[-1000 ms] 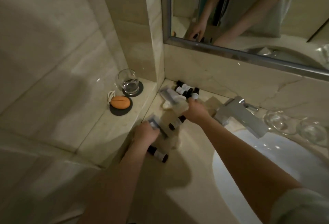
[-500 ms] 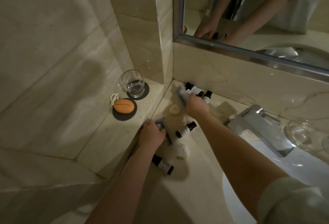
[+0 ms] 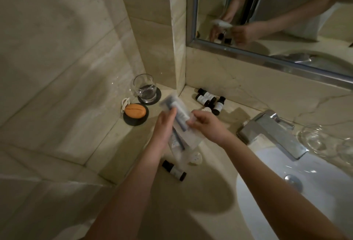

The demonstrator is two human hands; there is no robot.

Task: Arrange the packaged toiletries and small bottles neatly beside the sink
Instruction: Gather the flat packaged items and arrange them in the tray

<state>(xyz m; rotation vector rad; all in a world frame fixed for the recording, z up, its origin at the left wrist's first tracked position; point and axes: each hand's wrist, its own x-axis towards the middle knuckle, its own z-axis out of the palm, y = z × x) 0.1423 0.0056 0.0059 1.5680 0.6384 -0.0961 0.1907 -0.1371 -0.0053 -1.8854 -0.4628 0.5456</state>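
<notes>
Dim beige bathroom, marble surface (image 3: pixel 200 197) left of the white sink (image 3: pixel 324 178). Both the left grip (image 3: pixel 164 131) and right grip (image 3: pixel 208 127) are closed on the clear plastic toiletry packets (image 3: pixel 176 114), held together above the surface near its left edge. Their long axis points at the back-left corner. Two packets, I think, but they're blurred. The small black-capped bottles (image 3: pixel 217 107) number four or five, bunched in the back-left corner just beyond the right grip. One lone bottle (image 3: pixel 173 170) lies flat nearer the front, beside the left forearm. Two round white items (image 3: pixel 194 158), can't identify. Judgement: set-down comes next, and the right grip is nearer the bunch.
</notes>
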